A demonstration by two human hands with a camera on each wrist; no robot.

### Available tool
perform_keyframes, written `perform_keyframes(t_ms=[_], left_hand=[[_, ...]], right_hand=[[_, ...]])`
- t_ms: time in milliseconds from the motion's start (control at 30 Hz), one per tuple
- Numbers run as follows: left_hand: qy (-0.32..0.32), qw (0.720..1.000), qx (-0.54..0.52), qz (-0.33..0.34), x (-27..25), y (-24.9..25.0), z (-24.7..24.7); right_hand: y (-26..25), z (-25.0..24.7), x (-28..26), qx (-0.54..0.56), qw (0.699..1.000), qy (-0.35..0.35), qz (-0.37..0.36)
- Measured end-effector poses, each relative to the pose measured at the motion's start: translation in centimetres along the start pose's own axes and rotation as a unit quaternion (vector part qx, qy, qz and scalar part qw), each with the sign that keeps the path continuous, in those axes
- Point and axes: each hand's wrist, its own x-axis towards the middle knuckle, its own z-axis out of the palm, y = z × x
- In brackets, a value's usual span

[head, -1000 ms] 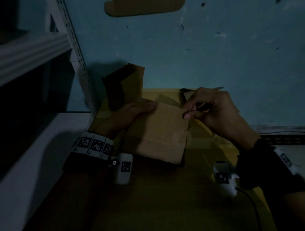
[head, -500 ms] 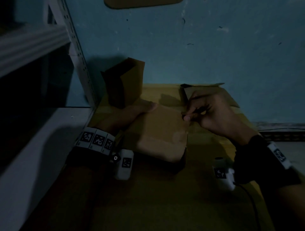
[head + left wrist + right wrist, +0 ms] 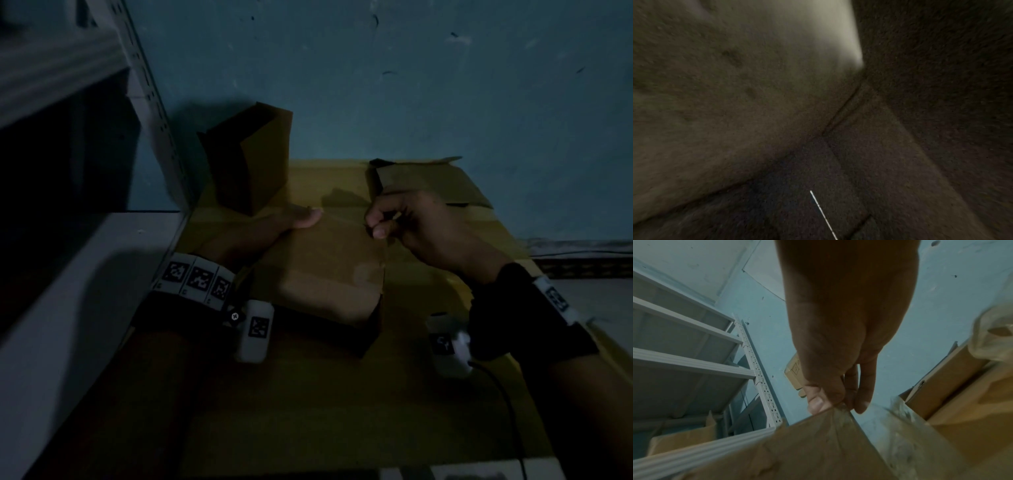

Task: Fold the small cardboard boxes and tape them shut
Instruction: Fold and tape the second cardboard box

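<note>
The room is dim, and the work surface is a broad sheet of yellowish cardboard laid flat and running back to a blue-green painted wall marked with dark specks and scuffs. Along the left stands a pale metal shelving rack with a perforated upright post and grey shelf boards. In the middle of the cardboard sheet sits the small cardboard box, its top flap closed and facing up. The left hand lies along the box's left side with the thumb laid flat on the top near the far edge; the other fingers are hidden, so their hold cannot be told. The right hand is at the box's far right corner, thumb and forefinger pinched on a strip of clear tape that lies over the box edge. Behind the box, an opened carton stands upright by the rack, and a flattened box lies by the wall to the right.
</note>
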Motion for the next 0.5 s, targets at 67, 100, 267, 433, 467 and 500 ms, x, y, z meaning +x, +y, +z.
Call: perform_keyframes(t_ms=[67,100,267,433,467,500], left_hand=[[-0.01,1.0,0.004,-0.004,-0.09,0.06,0.02],[-0.008,1.0,0.008,-0.004,-0.13,0.11,0.05],[0.02,1.0,0.013,0.003,-0.21,0.06,0.03],[0.015,1.0,0.004,0.013,-0.14,-0.02,0.23],[0.017,1.0,0.004,0.015,-0.19,-0.01,0.28],[0.017,1.0,0.004,0.015,-0.13,0.04,0.33]], right_hand=[[0.18,0.27,0.09,-0.011,1.0,-0.006,-0.009],[0.32,0.37,0.13,-0.013,1.0,-0.011,-0.009],[0.68,0.71,0.11,-0.042,0.998,-0.04,-0.028],[0.86,0.37,0.02,-0.026,0.998,-0.063,-0.014],[0.85,0.28,-0.04,-0.019,0.997,-0.068,-0.008],[0.75,0.13,-0.08,-0.013,0.997,-0.07,-0.003]])
